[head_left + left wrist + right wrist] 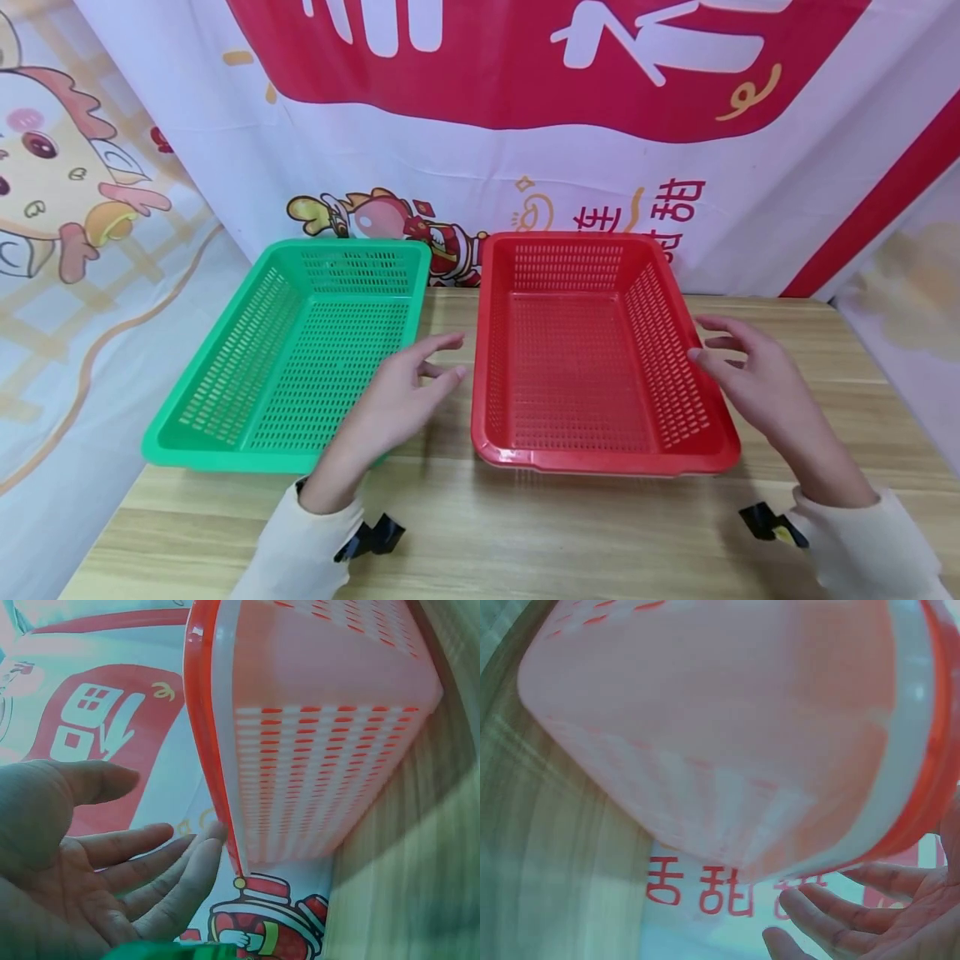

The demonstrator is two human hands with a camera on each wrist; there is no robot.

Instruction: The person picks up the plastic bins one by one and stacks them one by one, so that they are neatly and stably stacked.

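The rectangular red basket (573,375), of shiny plastic with slotted walls and pale outer side, stands near the back edge of the table (540,533). The left hand (401,390), fingers apart, is between it and the green basket (322,358); the right hand (756,379), fingers also apart, is beside the red rim.

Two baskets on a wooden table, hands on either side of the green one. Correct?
Not quite: it's the red basket, not the green basket, that has the left hand and right hand on either side, per the head view. Two baskets on a wooden table is right.
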